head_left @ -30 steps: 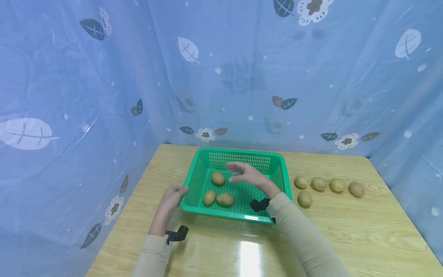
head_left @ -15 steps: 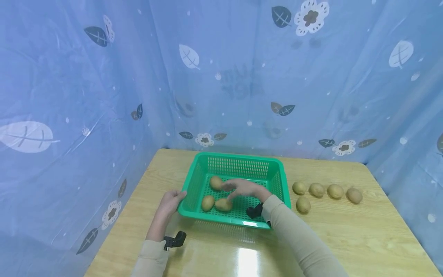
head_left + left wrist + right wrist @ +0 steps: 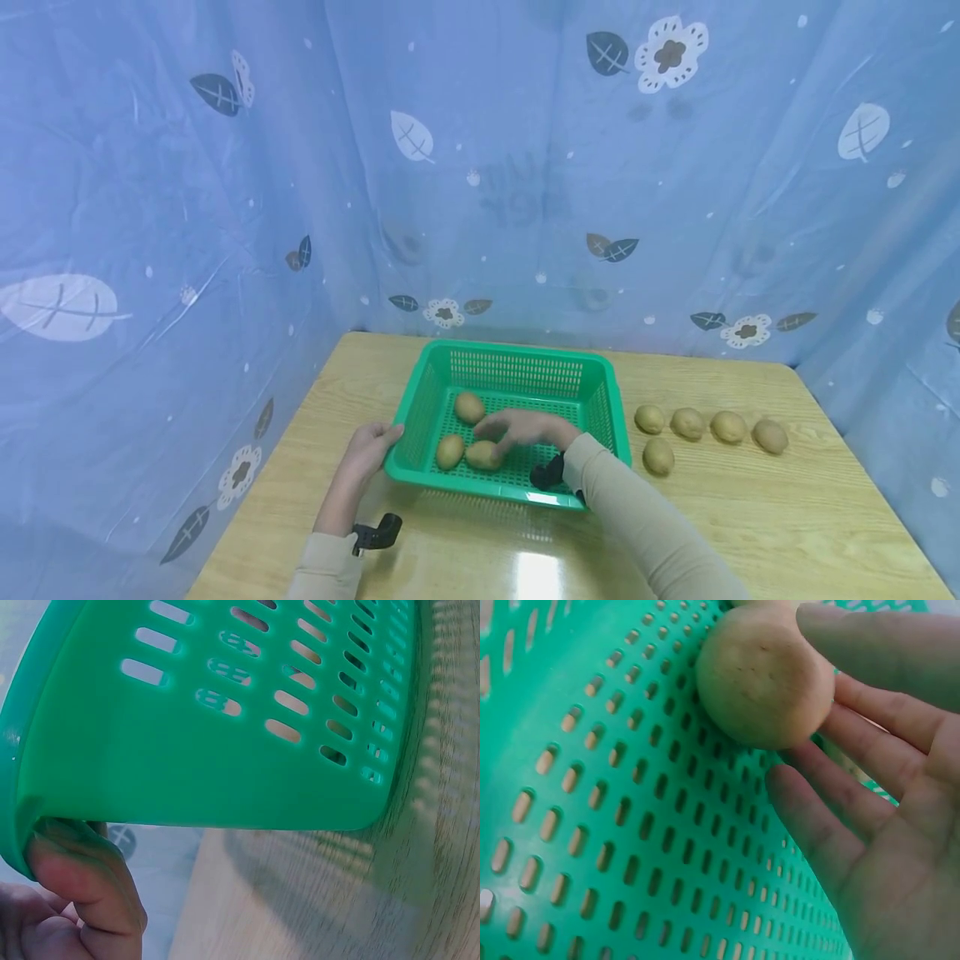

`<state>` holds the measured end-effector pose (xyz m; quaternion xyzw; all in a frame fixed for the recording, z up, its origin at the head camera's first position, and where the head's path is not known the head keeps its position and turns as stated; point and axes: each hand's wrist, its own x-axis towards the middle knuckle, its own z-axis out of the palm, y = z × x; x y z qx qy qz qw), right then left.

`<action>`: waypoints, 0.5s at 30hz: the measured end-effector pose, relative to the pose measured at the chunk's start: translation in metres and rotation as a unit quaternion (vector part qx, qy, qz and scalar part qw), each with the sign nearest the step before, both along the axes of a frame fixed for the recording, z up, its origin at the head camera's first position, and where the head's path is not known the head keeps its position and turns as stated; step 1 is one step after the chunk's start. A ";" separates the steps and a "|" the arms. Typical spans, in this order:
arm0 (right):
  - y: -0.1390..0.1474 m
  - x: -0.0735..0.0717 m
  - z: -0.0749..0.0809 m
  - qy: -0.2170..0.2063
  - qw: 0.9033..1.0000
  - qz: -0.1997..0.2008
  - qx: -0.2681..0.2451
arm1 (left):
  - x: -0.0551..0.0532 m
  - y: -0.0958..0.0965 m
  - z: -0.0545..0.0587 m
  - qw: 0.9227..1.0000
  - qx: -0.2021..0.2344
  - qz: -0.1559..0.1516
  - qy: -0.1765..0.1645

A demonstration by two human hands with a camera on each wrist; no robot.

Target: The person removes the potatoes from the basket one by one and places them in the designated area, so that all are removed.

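Note:
My left hand (image 3: pixel 369 450) grips the rim of a green plastic basket (image 3: pixel 408 398) at its near left, thumb on top. In the left wrist view the curled fingers (image 3: pixel 82 874) are tucked under the rim. Inside the basket lie three potatoes: one farther back (image 3: pixel 469 407), one at the front left (image 3: pixel 450 452) and one to its right (image 3: pixel 480 457). My right hand (image 3: pixel 525 427) is down in the basket over that right potato. In the right wrist view its thumb and extended fingers (image 3: pixel 877 739) stand around one side of the potato (image 3: pixel 761 682).
To the right of the basket, several potatoes form a row on the wooden table (image 3: pixel 780 508), beginning with one near the basket (image 3: pixel 649 419). Another potato (image 3: pixel 658 457) sits in front of that one. A blue patterned curtain (image 3: pixel 480 183) hangs behind and at both sides.
My right hand has lowered into the basket, from above its middle to the front right potato. The left hand keeps its hold on the rim. The head view has tilted up slightly.

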<state>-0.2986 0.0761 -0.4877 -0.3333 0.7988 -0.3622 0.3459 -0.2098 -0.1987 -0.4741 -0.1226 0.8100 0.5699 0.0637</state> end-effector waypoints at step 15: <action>-0.003 -0.001 -0.009 0.040 0.998 0.008 0.050 | 0.001 0.001 0.000 1.000 0.006 -0.001 0.006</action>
